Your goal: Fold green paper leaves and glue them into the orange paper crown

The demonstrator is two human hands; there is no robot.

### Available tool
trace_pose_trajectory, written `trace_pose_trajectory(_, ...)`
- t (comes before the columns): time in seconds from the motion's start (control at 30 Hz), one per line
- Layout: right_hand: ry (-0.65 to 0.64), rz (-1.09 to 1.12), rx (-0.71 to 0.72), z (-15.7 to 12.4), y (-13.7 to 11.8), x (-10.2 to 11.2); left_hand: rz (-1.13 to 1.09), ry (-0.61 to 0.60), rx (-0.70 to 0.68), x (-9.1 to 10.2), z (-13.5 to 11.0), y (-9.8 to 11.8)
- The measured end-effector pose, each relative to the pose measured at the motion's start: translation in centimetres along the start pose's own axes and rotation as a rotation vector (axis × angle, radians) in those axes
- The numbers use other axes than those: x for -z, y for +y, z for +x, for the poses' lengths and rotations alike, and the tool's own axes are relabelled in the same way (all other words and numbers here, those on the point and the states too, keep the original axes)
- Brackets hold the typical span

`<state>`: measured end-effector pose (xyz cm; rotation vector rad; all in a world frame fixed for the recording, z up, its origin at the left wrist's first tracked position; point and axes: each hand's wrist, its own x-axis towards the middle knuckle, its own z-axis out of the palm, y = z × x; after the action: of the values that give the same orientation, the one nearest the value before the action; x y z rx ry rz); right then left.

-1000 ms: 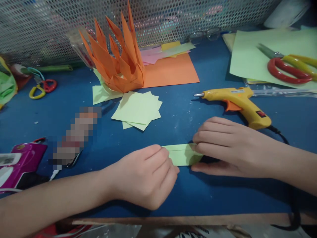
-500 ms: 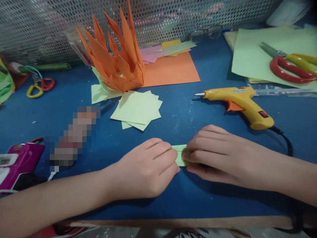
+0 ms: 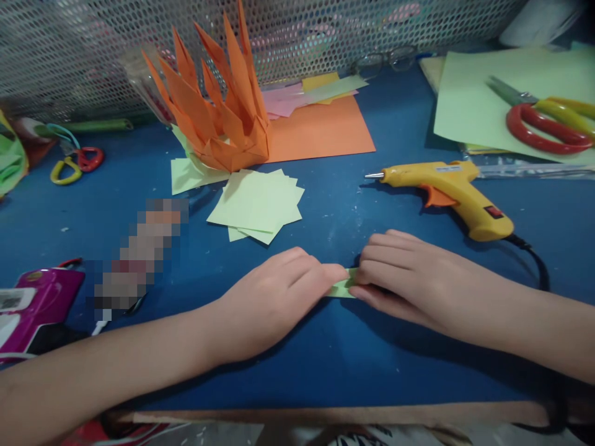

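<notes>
A small folded piece of light green paper (image 3: 341,288) lies low over the blue table, mostly covered by my fingers. My left hand (image 3: 283,297) is closed on its left end, the index finger stretched along it. On the right end, my right hand (image 3: 404,279) grips it with curled fingers. Only a narrow strip of the paper shows between the hands. Beyond them sits a loose stack of light green paper squares (image 3: 255,204), and behind that stands an orange folded-paper model (image 3: 232,136) with tall pointed petals.
A yellow glue gun (image 3: 437,179) lies beyond my right hand, its cord running down the right side. Red-and-yellow scissors (image 3: 548,127) rest on green sheets (image 3: 469,93). Smaller scissors (image 3: 77,164) lie far left, above a purple box (image 3: 49,303). A metal mesh (image 3: 325,43) closes the back.
My left index finger has stretched rightward over the paper. Both hands have shifted slightly away from me, and the paper strip showing between them looks narrower.
</notes>
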<state>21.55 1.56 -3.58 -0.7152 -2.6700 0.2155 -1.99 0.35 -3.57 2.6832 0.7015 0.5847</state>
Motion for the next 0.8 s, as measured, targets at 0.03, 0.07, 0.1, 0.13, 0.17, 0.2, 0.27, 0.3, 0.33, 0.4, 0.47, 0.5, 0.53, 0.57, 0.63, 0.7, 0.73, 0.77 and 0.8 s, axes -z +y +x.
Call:
trace_pose_trajectory(0.03,0.017,-0.003,0.005,-0.06,0.10,-0.02,-0.002,0.001,-0.004,0.01,-0.01,0.02)
trace_pose_trajectory(0.07,0.025,0.005,0.010,-0.12,0.20,0.00,-0.002,0.002,-0.008,0.03,0.01,0.06)
trace_pose_trajectory(0.1,0.036,0.023,0.016,-0.17,0.29,0.08,-0.003,0.002,-0.007,0.06,0.03,0.12)
trace_pose_trajectory(0.13,0.018,0.052,0.020,-0.21,0.36,0.18,-0.010,-0.001,0.003,0.09,0.06,0.19)
trace_pose_trajectory(0.17,-0.006,0.075,0.022,-0.23,0.41,0.30,-0.021,-0.006,0.015,0.14,0.11,0.27)
trace_pose_trajectory(0.2,-0.020,0.088,0.023,-0.21,0.44,0.42,-0.036,-0.013,0.030,0.20,0.15,0.36)
trace_pose_trajectory(0.27,-0.041,0.090,0.018,-0.12,0.44,0.54,-0.056,-0.022,0.062,0.32,0.26,0.53)
trace_pose_trajectory(0.3,-0.036,0.087,0.008,-0.07,0.41,0.53,-0.065,-0.021,0.076,0.39,0.31,0.62)
trace_pose_trajectory(0.33,-0.040,0.092,-0.011,-0.01,0.37,0.49,-0.076,-0.018,0.095,0.46,0.37,0.69)
trace_pose_trajectory(0.4,-0.052,0.128,-0.080,0.03,0.24,0.33,-0.105,-0.008,0.147,0.58,0.50,0.81)
trace_pose_trajectory(0.47,-0.053,0.179,-0.169,-0.01,0.07,0.16,-0.136,-0.004,0.207,0.70,0.63,0.87)
trace_pose_trajectory(0.5,-0.052,0.200,-0.205,-0.06,-0.02,0.11,-0.149,-0.008,0.241,0.75,0.69,0.88)
trace_pose_trajectory(0.53,-0.050,0.214,-0.235,-0.10,-0.12,0.08,-0.159,-0.015,0.273,0.79,0.75,0.88)
trace_pose_trajectory(0.57,-0.047,0.218,-0.257,-0.13,-0.21,0.07,-0.168,-0.024,0.303,0.82,0.79,0.87)
trace_pose_trajectory(0.63,-0.048,0.209,-0.289,-0.16,-0.37,0.09,-0.178,-0.038,0.339,0.83,0.84,0.88)
trace_pose_trajectory(0.7,-0.048,0.192,-0.308,-0.12,-0.46,0.11,-0.170,-0.034,0.335,0.80,0.80,0.90)
trace_pose_trajectory(0.73,-0.055,0.187,-0.312,-0.09,-0.47,0.10,-0.159,-0.027,0.324,0.76,0.77,0.91)
trace_pose_trajectory(0.77,-0.062,0.184,-0.314,-0.05,-0.47,0.09,-0.147,-0.019,0.311,0.72,0.72,0.90)
trace_pose_trajectory(0.8,-0.070,0.183,-0.316,-0.02,-0.47,0.07,-0.133,-0.013,0.297,0.68,0.66,0.88)
